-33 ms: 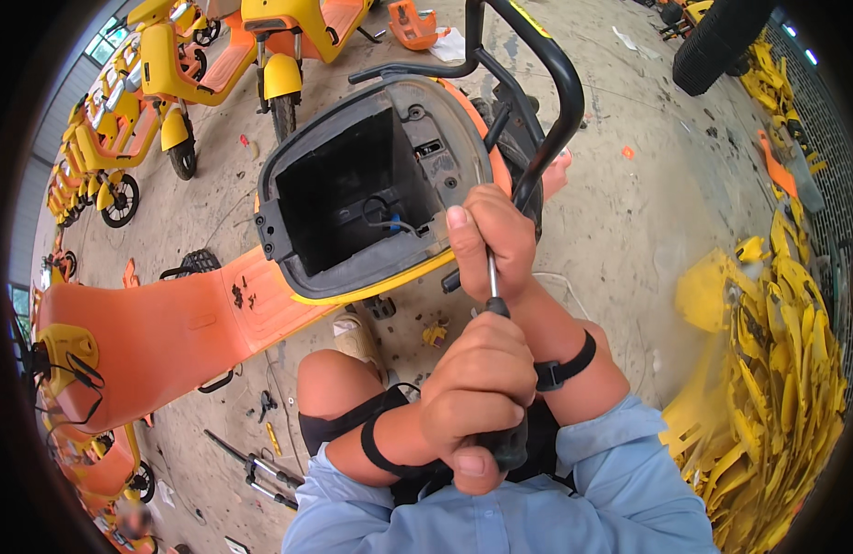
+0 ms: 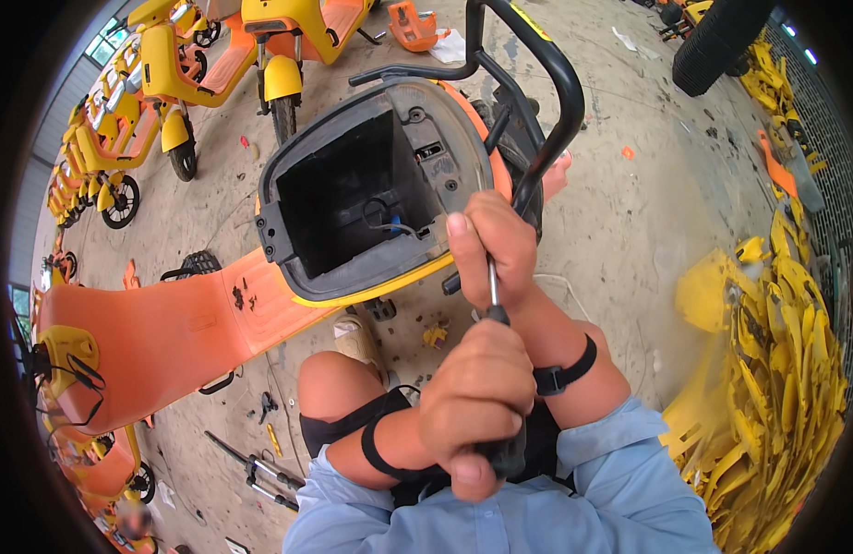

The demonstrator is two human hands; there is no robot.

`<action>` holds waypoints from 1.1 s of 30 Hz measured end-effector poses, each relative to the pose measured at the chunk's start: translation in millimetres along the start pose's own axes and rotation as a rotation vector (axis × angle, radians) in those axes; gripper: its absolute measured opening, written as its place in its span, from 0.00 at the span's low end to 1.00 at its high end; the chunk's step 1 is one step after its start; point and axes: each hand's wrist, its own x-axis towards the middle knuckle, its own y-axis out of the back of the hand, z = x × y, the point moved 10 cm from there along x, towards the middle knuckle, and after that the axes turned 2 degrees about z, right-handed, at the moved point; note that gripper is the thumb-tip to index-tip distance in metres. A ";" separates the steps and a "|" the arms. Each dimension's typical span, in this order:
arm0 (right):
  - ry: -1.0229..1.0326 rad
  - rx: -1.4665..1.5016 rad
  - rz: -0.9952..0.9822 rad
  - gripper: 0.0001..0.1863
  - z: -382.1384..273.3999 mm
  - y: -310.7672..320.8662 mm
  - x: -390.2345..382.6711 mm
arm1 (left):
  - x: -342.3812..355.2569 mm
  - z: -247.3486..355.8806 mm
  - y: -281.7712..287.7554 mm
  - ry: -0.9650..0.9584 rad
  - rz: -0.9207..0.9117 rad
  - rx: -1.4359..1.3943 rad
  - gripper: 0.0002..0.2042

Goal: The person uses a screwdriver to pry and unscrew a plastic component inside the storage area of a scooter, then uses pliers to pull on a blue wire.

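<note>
My left hand [image 2: 473, 397] is wrapped round the dark handle [image 2: 508, 454] of a long screwdriver, low at the centre. Above it, my right hand [image 2: 491, 240] grips the metal shaft [image 2: 493, 286], its thumb along it. The shaft points up to the right side of the grey rim [image 2: 450, 166] of an open seat compartment [image 2: 330, 185] on an orange and yellow scooter body [image 2: 168, 342]; where the tip meets it is hard to make out. A loose cable shows inside the compartment. A black tubular rack [image 2: 560, 120] rises just right of the rim.
Yellow scooters [image 2: 186, 74] stand in rows at upper left. A pile of yellow body panels [image 2: 759, 388] lies at right, a black stack [image 2: 713, 51] behind it. Long metal parts [image 2: 246, 466] and small debris lie on the concrete floor [image 2: 630, 203]. My knee [image 2: 330, 379] is below the scooter.
Both my hands have shifted very slightly down, toward my body, still on the screwdriver. The scooter and surroundings look the same.
</note>
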 end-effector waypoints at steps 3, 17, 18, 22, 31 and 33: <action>-0.002 -0.024 -0.024 0.18 -4.7 4.4 -1.7 | -3.7 7.5 -5.7 0.009 0.007 -0.025 0.16; -0.048 0.045 -0.074 0.18 25.1 0.6 10.0 | 2.0 -19.7 -12.9 -0.043 -0.177 0.087 0.18; -0.046 0.041 -0.074 0.18 20.4 5.6 10.1 | 3.3 -17.1 -14.8 -0.045 -0.177 0.082 0.18; -0.023 0.004 -0.084 0.17 7.3 5.6 8.2 | 2.4 -8.3 -19.9 -0.041 -0.188 0.044 0.19; -0.077 0.007 -0.112 0.18 17.5 6.6 11.1 | 3.4 -15.0 -24.3 -0.042 -0.222 0.025 0.23; -0.065 0.013 -0.103 0.17 23.5 7.2 16.0 | 2.7 -23.2 -26.5 -0.030 -0.250 0.042 0.23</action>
